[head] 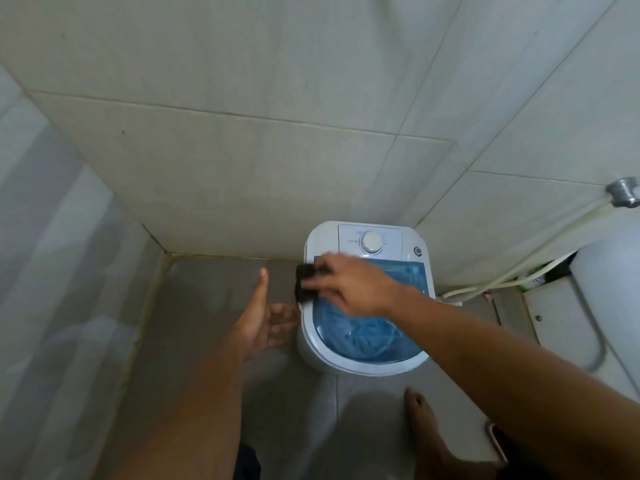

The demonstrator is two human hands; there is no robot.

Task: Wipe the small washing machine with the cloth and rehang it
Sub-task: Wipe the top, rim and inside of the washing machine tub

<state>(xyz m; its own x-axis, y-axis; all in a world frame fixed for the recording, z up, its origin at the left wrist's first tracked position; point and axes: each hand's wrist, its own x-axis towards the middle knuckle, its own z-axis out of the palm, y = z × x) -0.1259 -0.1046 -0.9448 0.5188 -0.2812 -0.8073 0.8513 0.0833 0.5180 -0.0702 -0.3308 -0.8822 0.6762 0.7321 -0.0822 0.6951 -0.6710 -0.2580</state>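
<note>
A small white washing machine [363,367] with a see-through blue lid and a round dial [371,241] stands on the floor against the tiled wall. My right hand [349,285] presses a dark cloth [304,282] onto the left edge of the machine's top, fingers bent over it. My left hand [263,317] hovers beside the machine's left side, palm open, thumb up, fingers spread toward the machine and holding nothing.
A pale hose [512,268] runs from a metal wall fitting [623,192] down behind the machine. A white toilet [588,306] stands at the right. My bare foot [426,420] rests on the grey floor tiles just in front of the machine.
</note>
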